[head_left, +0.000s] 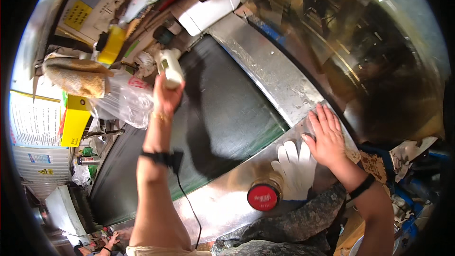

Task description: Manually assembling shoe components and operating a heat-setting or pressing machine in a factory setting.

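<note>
My left hand (167, 96) reaches out over the far left of a dark flat belt (227, 99). Its fingers are wrapped round a cream-coloured container (172, 70) with an oval opening in its side; its exact kind is unclear. My right hand (327, 137) lies flat on the metal ledge (218, 201), fingers stretched out and holding nothing. Beside that hand, a white knitted glove (297, 168) rests on the ledge. Left of the glove stands a jar with a red lid (263, 196).
A clear plastic bag (128, 97) and a brown cloth (78, 75) hang left of my left hand. Behind it are a yellow tape roll (113, 43) and a white box (206, 12). A thin black cable runs from my left wristband. Another person's hand (112, 241) shows at lower left.
</note>
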### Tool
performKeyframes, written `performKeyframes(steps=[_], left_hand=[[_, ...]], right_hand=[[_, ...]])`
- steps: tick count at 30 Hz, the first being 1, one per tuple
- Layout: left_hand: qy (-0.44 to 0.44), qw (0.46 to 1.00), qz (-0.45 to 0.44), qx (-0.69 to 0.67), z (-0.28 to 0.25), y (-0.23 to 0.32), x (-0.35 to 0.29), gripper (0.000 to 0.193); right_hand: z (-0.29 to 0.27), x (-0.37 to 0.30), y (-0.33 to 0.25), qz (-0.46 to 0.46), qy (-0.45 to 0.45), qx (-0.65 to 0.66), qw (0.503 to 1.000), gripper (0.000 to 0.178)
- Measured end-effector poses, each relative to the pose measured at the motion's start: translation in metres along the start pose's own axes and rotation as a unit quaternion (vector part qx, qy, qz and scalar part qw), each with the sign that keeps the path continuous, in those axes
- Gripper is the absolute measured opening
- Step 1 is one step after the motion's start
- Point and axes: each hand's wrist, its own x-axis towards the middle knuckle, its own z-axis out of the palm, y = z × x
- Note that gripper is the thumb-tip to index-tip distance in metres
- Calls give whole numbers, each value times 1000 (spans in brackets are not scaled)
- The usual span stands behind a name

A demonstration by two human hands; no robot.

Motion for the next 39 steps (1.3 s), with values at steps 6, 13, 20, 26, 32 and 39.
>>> performKeyframes(steps=[6,13,20,26,32,39], left_hand=[[-185,982,-4,-36,9,-57,-281,63],[-189,971,-5,144,13,-69,-483,87],[-197,929,110,293,-3,-116,-541,77],[-231,779,344,470,-12,-121,-569,75],[-258,788,259,496,0,-116,-584,78],[-573,751,-90,317,-16,-95,-594,95]], right_hand=[[12,-17,8,4,18,2,1000,56],[-116,-54,-136,-36,49,519,852,55],[-128,-197,-276,-130,91,485,860,122],[-142,-234,-285,-95,162,417,889,96],[-150,-244,-270,-103,164,402,895,79],[-150,-233,-232,-237,-302,769,510,104]])
